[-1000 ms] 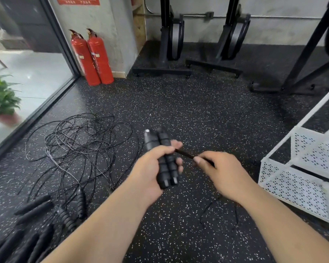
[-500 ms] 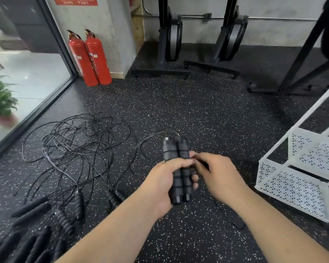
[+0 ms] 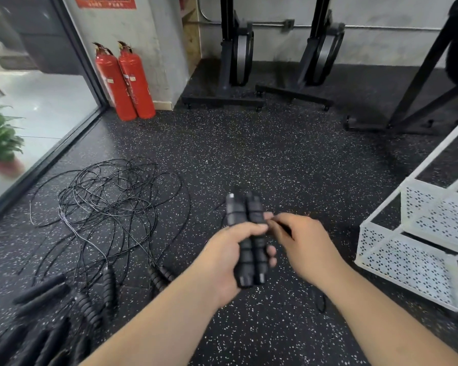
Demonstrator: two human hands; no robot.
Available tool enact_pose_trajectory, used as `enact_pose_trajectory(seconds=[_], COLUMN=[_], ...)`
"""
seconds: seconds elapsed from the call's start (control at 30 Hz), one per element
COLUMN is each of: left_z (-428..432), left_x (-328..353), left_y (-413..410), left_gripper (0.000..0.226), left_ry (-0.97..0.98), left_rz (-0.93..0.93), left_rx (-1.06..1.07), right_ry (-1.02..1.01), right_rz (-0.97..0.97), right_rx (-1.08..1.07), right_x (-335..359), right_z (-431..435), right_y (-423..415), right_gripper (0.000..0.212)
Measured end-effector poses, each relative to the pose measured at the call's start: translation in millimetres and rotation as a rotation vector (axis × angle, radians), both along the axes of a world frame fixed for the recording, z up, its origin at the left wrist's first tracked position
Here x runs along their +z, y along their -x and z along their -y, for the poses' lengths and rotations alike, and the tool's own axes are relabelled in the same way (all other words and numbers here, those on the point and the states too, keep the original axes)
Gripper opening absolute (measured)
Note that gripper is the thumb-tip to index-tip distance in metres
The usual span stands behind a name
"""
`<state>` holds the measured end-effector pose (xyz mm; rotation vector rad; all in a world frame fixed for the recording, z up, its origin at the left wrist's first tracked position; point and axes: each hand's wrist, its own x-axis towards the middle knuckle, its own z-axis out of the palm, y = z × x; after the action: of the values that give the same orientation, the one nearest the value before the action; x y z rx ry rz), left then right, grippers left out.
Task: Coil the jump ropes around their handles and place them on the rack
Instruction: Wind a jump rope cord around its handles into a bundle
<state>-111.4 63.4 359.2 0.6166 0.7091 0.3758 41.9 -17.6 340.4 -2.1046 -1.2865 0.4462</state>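
Over floor [image 3: 275, 159], handles [image 3: 245, 215] in L hand [image 3: 225, 256] grip; R hand [image 3: 308, 244] pinches rope [image 3: 284, 228].

Centre: handle pair [image 3: 249, 215] upright in my left hand [image 3: 222, 257]; right hand [image 3: 310, 247] just beside it on the rt, its cord [image 3: 282, 226] between the fingers.
Left: rope tangle [image 3: 109, 204] on floor; loose handles [image 3: 37, 326] nearer me.
Right: rack [image 3: 397, 249] on floor, well apart from tangle.
Back left: 2 extinguishers [image 3: 126, 80] side by side at wall.

Speckled black floor [image 3: 275, 159], grey wall [image 3: 381, 46], glass window [image 3: 37, 101].
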Motion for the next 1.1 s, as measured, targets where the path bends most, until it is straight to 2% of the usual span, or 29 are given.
enact_pose_trajectory(seconds=[0.17,0.3,0.4,0.47,0.53,0.6,0.7,0.8,0.87,0.97,1.03,1.1], left_z=[-6.4,-55.1,-80.2,-78.6,-70.3,-61.6,-51.0,-40.5,-37.8,-40.9,-45.2,-46.7], left_x=[-5.4,5.3,6.1,5.6,6.5,6.7,7.0,7.1,8.4,8.2,5.7,2.5], left_y=[-2.0,16.2,30.1,31.6,29.3,26.8,26.2,26.4,26.2,27.3,27.8,27.8], left_gripper=[0.032,0.040,0.046,0.040,0.034,0.029,0.017,0.041,0.057,0.060,0.060,0.063], left_ry=[0.026,0.063,0.072,0.013,-0.130,-0.374,-0.945,-1.360,-1.587,-1.810,-1.891,-1.950], left_rz=[-0.004,0.034,0.040,0.007,-0.123,-0.310,-0.599,-0.711,-0.758,-0.727,-0.739,-0.779], left_rx=[0.042,0.316,0.438,0.401,0.275,0.116,-0.123,-0.265,-0.241,-0.147,-0.153,-0.184], right_ry=[0.071,0.164,0.125,0.066,-0.028,-0.139,-0.314,-0.393,-0.288,0.097,0.303,0.388], right_rz=[-0.003,-0.038,-0.112,-0.092,-0.019,-0.019,-0.146,-0.170,-0.033,0.183,0.210,0.247], right_rx=[0.070,0.121,0.094,0.033,-0.090,-0.225,-0.398,-0.476,-0.427,-0.285,-0.229,-0.187], right_x=[-8.5,1.0,8.3,10.4,14.2,16.8,12.3,15.6,18.6,13.9,7.3,4.1], right_z=[1.3,7.0,9.3,7.6,6.0,6.7,9.0,12.0,15.3,16.7,15.3,14.2], right_y=[3.2,-7.9,-17.3,-20.8,-24.5,-30.4,-40.0,-43.4,-45.6,-45.2,-41.1,-33.7], right_gripper=[0.017,0.023,0.023,0.023,0.024,0.023,0.024,0.024,0.023,0.027,0.039,0.058])
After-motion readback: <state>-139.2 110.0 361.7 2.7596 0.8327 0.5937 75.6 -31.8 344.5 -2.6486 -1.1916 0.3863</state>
